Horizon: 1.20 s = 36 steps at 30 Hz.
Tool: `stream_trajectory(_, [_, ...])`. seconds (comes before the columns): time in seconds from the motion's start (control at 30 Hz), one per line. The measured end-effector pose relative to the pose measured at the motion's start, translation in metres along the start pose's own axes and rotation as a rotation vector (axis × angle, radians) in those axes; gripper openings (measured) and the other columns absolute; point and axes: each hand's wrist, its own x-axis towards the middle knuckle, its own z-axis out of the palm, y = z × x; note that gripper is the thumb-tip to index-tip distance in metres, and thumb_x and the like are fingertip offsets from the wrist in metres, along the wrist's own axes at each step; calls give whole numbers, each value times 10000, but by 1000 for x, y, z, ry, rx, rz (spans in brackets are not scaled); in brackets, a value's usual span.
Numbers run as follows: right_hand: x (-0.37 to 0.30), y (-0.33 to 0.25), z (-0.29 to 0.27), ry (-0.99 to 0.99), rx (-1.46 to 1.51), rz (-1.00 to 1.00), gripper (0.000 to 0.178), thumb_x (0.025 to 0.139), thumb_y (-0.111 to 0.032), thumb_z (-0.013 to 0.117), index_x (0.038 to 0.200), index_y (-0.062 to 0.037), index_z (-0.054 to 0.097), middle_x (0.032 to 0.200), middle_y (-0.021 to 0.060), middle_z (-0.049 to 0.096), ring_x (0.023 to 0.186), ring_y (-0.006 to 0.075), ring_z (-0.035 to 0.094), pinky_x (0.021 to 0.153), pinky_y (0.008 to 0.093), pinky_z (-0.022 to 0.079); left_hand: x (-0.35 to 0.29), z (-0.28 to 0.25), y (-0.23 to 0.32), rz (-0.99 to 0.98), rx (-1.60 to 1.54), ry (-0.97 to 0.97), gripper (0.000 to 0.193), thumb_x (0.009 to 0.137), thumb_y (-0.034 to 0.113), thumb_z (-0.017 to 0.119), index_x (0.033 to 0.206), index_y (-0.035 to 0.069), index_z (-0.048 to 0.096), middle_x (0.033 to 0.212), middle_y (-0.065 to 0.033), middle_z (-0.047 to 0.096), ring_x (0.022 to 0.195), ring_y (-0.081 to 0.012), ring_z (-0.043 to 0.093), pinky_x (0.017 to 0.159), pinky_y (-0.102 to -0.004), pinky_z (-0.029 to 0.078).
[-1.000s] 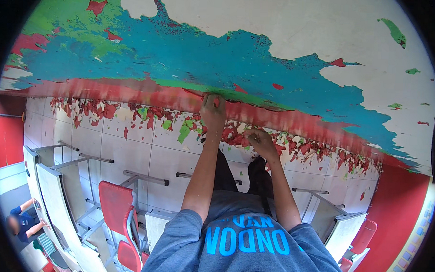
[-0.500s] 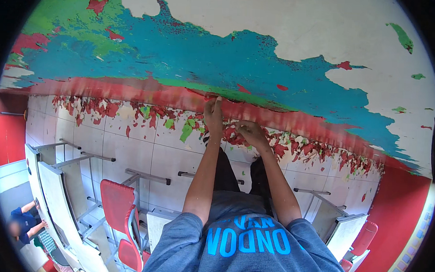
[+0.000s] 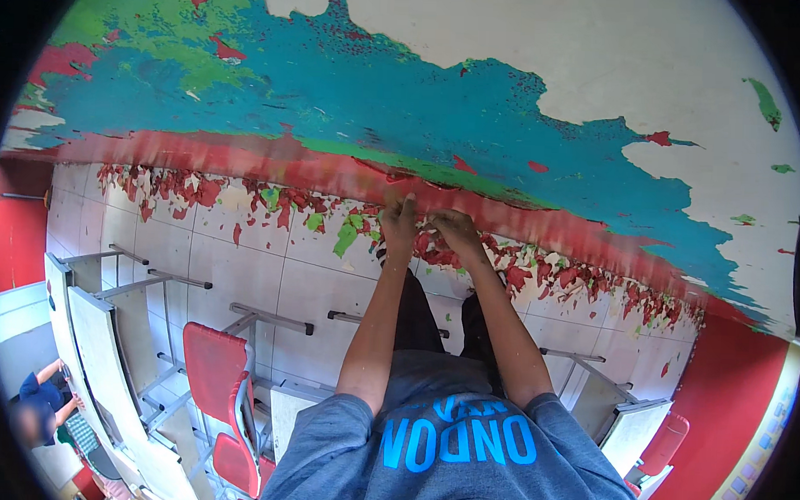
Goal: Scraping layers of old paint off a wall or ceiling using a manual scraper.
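Note:
The wall (image 3: pixel 475 120) before me carries peeling paint in blue, green and red, with bare whitish patches. A lifted edge of red paint (image 3: pixel 394 172) curls from its lower band. Just below that edge is my left hand (image 3: pixel 399 223), closed, its thumb up beside bent fingers. My right hand (image 3: pixel 453 231) is close beside it, its fingers curled in toward the thumb. Whatever either hand may pinch is too small or too hidden to make out. Red, green and whitish paint flakes (image 3: pixel 343 239) lie along the wall's foot, beyond my shoes.
A red chair (image 3: pixel 215 376) and tipped white tables (image 3: pixel 106 337) with metal legs stand behind me on the left. Another table (image 3: pixel 636 435) and a red chair (image 3: pixel 666 443) are at the right. A person (image 3: pixel 37 414) is at the far left, by the tables.
My left hand has drawn back a little from the lifted paint edge. My right hand has moved slightly up and closer to the left. The view of the wall has shifted somewhat.

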Motion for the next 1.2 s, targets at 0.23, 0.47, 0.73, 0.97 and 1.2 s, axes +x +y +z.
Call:
stream_trajectory(0.23, [29,-5,20,93,387,51,246,776,-278,595,930,-89,565,788,7,584,683,119,566,582,270,465,-20,-1,-5,-230,-194,-21,238,847,162,518,629,79,473,542,44,430,478,-20,354,440,-177,283])
stream_trajectory(0.47, [61,-2,34,87,566,52,171,760,-234,618,848,-101,558,720,2,586,656,128,567,527,260,416,-11,-22,1,-272,104,-109,167,829,236,523,752,89,538,603,26,482,512,-53,428,468,-184,335])
stream_trajectory(0.73, [55,-12,30,146,452,104,150,768,-228,625,793,-98,556,681,13,589,592,119,562,500,247,403,39,-17,4,-343,115,-89,254,805,329,552,830,77,561,707,-4,546,587,-92,490,533,-210,384])
stream_trajectory(0.97, [45,15,26,96,451,66,192,778,-233,613,721,-56,565,630,26,559,522,112,529,468,243,415,8,-16,-17,-296,-161,-49,157,825,204,537,724,84,545,638,3,526,542,-92,488,482,-200,369])
stream_trajectory(1.2, [39,10,17,88,149,63,178,786,-232,595,684,-86,576,606,-13,536,568,87,521,485,223,412,22,-18,3,-424,-12,102,221,833,219,514,672,69,495,549,18,455,468,-86,441,436,-234,360])
